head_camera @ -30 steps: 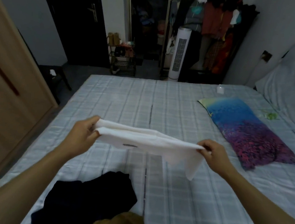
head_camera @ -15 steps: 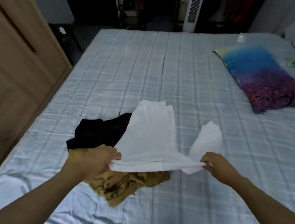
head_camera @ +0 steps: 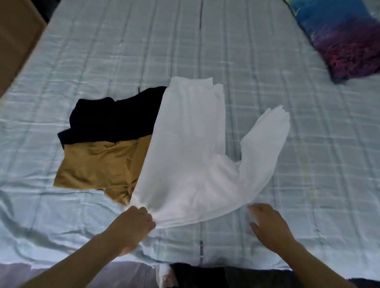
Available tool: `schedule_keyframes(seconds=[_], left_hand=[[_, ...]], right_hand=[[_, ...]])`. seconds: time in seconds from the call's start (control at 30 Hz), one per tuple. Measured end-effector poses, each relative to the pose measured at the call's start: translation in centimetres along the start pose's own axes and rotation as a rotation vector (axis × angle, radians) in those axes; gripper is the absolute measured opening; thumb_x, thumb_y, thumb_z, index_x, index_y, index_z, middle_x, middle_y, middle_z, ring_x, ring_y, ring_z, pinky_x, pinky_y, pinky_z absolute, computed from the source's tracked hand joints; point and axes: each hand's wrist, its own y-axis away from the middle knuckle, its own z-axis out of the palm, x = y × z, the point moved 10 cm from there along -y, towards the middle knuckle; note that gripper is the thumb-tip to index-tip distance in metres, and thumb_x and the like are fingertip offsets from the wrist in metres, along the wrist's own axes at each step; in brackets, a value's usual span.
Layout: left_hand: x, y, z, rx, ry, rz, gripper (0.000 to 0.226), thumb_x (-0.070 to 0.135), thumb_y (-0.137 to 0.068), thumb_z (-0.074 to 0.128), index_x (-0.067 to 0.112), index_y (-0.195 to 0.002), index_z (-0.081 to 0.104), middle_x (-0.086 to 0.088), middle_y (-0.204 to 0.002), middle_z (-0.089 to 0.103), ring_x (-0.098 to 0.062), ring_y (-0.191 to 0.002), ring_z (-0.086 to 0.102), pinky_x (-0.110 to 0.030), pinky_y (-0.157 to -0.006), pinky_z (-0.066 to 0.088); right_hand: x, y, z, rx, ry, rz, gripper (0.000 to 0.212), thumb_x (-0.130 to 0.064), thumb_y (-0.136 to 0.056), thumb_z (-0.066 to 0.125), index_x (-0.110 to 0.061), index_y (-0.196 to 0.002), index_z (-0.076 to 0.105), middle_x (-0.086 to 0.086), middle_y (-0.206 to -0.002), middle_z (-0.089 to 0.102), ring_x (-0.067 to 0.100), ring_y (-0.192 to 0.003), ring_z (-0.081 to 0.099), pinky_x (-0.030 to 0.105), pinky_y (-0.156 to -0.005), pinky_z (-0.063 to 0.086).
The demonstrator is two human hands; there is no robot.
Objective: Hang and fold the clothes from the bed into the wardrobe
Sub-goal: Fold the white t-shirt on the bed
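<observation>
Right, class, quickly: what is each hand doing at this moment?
Left hand: closed, gripping the near edge of the white garment.
Right hand: open, fingers spread at the garment's edge, gripping nothing.

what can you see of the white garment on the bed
The white garment is thin, soft-looking plain cloth, spread mostly flat on the checked bedsheet. A long body runs away from the person, and a sleeve-like flap angles off to the right. Its left edge overlaps the black garment and the mustard garment. The left hand pinches its near corner; the right hand lies open at its near right edge.
</observation>
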Motion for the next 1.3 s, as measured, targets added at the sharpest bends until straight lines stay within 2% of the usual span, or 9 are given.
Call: schedule_keyframes(seconds=[0.13,0.27,0.4,0.53,0.67,0.87,1.1,1.23,1.3], left_hand=[[-1.2,-2.1,-3.0,0.223,0.163,-0.061,0.043,0.012,-0.091,0.048,0.021,-0.132,0.055,0.004,-0.137,0.054,-0.02,-0.13,0.042,-0.034,-0.099,0.037],[-2.1,-4.3,-6.5,0.333,0.251,-0.073,0.04,0.022,-0.098,0.044,0.025,-0.138,0.051,0.009,-0.142,0.049,-0.015,-0.133,0.039,-0.032,-0.105,0.034],[-2.3,-6.7,-10.9,0.446,0.395,-0.058,0.032,0.024,-0.098,0.051,0.026,-0.128,0.061,0.011,-0.134,0.057,-0.014,-0.127,0.048,-0.028,-0.1,0.037],[-2.1,-10.4,-16.3,0.569,0.477,-0.033,0.025,0.012,-0.082,0.072,0.021,-0.105,0.073,0.008,-0.109,0.069,-0.02,-0.102,0.066,-0.032,-0.081,0.051],[-2.4,-15.6,-20.5,0.621,0.586,-0.075,0.024,0.017,-0.089,0.066,0.021,-0.112,0.07,0.008,-0.115,0.067,-0.016,-0.108,0.061,-0.032,-0.091,0.049],[-2.0,-26.1,-25.6,0.572,0.714,-0.091,0.03,0.02,-0.092,0.061,0.021,-0.122,0.063,0.007,-0.121,0.063,-0.018,-0.111,0.056,-0.034,-0.095,0.046],[-2.7,-39.1,-29.2,0.495,0.885,-0.169,0.036,0.028,-0.096,0.059,0.027,-0.132,0.055,0.004,-0.136,0.053,-0.017,-0.122,0.05,-0.019,-0.101,0.03],[-4.5,-44.8,-29.7,0.398,1.021,-0.251,0.035,0.025,-0.091,0.065,0.028,-0.126,0.06,0.001,-0.131,0.056,-0.021,-0.118,0.056,-0.026,-0.101,0.037],[-5.1,-46.8,-29.4,0.332,1.172,-0.282,0.026,0.017,-0.089,0.068,0.021,-0.114,0.069,-0.003,-0.122,0.066,-0.025,-0.112,0.063,-0.033,-0.102,0.046]], right_hand=[[-0.5,0.5,-1.3,0.114,-0.119,0.022,0.048,-0.031,-0.097,0.054,-0.02,-0.143,0.046,0.002,-0.144,0.051,0.019,-0.131,0.046,0.032,-0.107,0.039],[0.2,0.6,-3.6,0.192,-0.191,0.061,0.048,-0.03,-0.097,0.056,-0.016,-0.143,0.048,0.004,-0.145,0.05,0.02,-0.133,0.045,0.032,-0.11,0.036],[2.5,-0.5,-6.0,0.275,-0.319,0.137,0.045,-0.027,-0.098,0.057,-0.015,-0.14,0.05,0.004,-0.143,0.051,0.022,-0.133,0.045,0.034,-0.112,0.035],[6.6,-3.9,-7.5,0.345,-0.458,0.222,0.038,-0.02,-0.097,0.058,-0.011,-0.134,0.054,0.007,-0.135,0.055,0.024,-0.126,0.05,0.029,-0.109,0.035],[10.6,-8.3,-9.0,0.335,-0.576,0.305,0.037,-0.022,-0.098,0.057,-0.011,-0.133,0.053,0.008,-0.13,0.056,0.023,-0.121,0.053,0.024,-0.1,0.034],[16.5,-15.2,-11.1,0.328,-0.735,0.415,0.038,-0.024,-0.097,0.058,-0.01,-0.132,0.054,0.007,-0.115,0.06,0.02,-0.105,0.055,0.022,-0.086,0.034],[22.3,-21.0,-12.0,0.406,-0.979,0.627,0.02,-0.028,-0.088,0.066,-0.02,-0.105,0.061,-0.007,-0.088,0.062,0.019,-0.09,0.061,0.027,-0.079,0.042],[23.5,-24.6,-13.1,0.406,-1.042,0.613,0.022,-0.033,-0.087,0.069,-0.015,-0.098,0.066,0.001,-0.092,0.067,0.022,-0.089,0.064,0.038,-0.085,0.051],[24.2,-26.0,-13.1,0.38,-1.135,0.657,0.021,-0.032,-0.085,0.071,-0.012,-0.09,0.072,0.003,-0.085,0.07,0.023,-0.081,0.066,0.035,-0.077,0.054]])
